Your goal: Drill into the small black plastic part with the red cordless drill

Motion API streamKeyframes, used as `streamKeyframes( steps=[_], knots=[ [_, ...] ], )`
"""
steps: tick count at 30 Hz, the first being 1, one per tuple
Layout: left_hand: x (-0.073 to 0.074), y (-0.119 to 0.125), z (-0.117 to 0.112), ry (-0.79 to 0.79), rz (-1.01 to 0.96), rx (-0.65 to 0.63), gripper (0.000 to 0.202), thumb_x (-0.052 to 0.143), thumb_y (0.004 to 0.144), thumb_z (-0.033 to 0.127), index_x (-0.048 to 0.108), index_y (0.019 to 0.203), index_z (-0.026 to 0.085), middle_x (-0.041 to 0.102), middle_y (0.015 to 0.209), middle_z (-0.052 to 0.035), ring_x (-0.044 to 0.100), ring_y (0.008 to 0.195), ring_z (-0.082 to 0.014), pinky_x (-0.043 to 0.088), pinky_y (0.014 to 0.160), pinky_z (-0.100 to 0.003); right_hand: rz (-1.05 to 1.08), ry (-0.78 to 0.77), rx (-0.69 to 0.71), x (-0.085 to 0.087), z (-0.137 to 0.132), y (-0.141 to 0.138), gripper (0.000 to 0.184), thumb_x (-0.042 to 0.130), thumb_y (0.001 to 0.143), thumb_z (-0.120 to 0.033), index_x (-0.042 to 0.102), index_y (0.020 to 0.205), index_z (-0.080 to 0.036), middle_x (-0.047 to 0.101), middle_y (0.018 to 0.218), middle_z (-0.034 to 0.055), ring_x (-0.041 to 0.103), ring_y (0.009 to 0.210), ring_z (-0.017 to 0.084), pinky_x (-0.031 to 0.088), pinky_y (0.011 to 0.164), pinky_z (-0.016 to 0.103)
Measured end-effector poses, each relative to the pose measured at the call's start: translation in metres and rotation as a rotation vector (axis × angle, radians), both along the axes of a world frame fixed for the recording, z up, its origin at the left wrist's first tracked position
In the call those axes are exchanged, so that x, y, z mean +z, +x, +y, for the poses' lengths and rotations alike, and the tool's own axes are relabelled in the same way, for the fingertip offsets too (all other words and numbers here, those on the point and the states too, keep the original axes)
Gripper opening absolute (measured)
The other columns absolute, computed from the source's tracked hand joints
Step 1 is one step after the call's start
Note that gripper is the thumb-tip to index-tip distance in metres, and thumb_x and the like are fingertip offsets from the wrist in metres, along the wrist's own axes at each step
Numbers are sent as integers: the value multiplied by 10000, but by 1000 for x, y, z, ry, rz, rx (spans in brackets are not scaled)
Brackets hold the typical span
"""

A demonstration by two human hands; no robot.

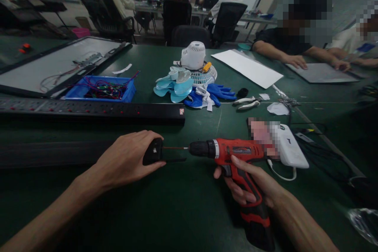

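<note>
My right hand (254,185) is closed round the grip of a red and black cordless drill (233,151), which lies level and points left. Its thin bit (175,148) reaches into the end cap (153,151) of a long black bar (53,153) that lies across the green table. My left hand (130,159) presses down over that end of the bar, fingers curled round the cap.
A black power strip (88,110) lies behind the bar. Further back are a blue tray of wires (100,89), a dismantled white fan with pale blue blades (189,71), blue gloves (217,93), pliers (246,103) and a white power bank (291,145). People sit at the far right.
</note>
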State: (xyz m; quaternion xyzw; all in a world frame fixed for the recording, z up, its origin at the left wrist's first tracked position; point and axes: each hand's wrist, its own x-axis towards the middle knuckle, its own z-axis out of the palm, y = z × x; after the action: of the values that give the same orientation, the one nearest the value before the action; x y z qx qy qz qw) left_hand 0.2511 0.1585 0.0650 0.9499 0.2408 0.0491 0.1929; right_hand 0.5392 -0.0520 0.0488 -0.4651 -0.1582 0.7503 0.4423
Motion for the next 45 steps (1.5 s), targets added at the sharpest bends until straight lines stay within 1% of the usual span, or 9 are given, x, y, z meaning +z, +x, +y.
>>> streamKeyframes(
  steps=[6,8,12,21,23,27,33,40,45],
  knots=[
    [9,1,-3,15,0,-10,503,731,879,504,576,1265,220,695,1189,-72,677,1071,-274,548,906,-425,-49,-38,-23,0,-1,1,487,668,899,-602,804,928,-135,569,493,-32,338,301,20,423,387,168],
    [10,2,-3,24,-15,-18,533,757,868,482,561,1287,217,689,1213,-72,668,1099,-268,533,946,-421,-70,-17,4,-2,-1,3,392,726,879,-539,803,949,-161,639,561,-3,365,303,13,431,392,167],
    [10,2,-2,4,-23,-11,571,772,865,497,538,1305,217,685,1217,-71,667,1091,-266,536,922,-421,-135,-21,6,-2,0,3,299,779,844,-462,800,930,-177,742,742,73,372,309,-10,418,382,160],
    [8,2,-2,-14,-28,6,597,789,852,523,527,1293,219,691,1182,-69,680,1062,-266,536,913,-419,-195,-80,-25,8,5,-2,313,874,719,-467,813,824,-179,762,677,92,356,300,17,408,355,195],
    [8,2,-2,-8,-32,3,591,794,847,525,533,1281,221,690,1182,-65,678,1064,-265,535,907,-416,-195,-79,-15,9,5,-3,279,864,739,-447,810,794,-179,715,589,58,343,298,26,399,353,198],
    [8,3,-2,5,-29,5,577,799,843,516,544,1266,217,695,1168,-68,680,1056,-272,534,895,-422,-194,-42,11,9,4,-4,283,825,791,-455,791,729,-181,466,360,-49,330,292,53,382,361,200],
    [7,3,-1,12,-34,3,590,802,840,532,553,1266,210,699,1178,-77,684,1063,-273,534,907,-421,-200,-79,-15,6,4,-4,361,823,780,-510,734,657,-182,683,604,30,357,295,3,387,356,172],
    [7,3,-1,5,-42,-12,587,806,842,521,554,1271,209,694,1178,-69,677,1070,-267,538,914,-416,-172,-101,-20,8,5,-4,414,812,789,-527,687,604,-178,569,479,-28,304,292,-4,398,361,154],
    [6,2,-1,30,-60,-15,588,799,849,530,555,1272,203,689,1179,-70,675,1072,-263,536,923,-412,-141,-107,-19,3,2,-1,384,829,780,-486,664,618,-181,575,494,-43,329,300,5,416,373,161]
  ],
)
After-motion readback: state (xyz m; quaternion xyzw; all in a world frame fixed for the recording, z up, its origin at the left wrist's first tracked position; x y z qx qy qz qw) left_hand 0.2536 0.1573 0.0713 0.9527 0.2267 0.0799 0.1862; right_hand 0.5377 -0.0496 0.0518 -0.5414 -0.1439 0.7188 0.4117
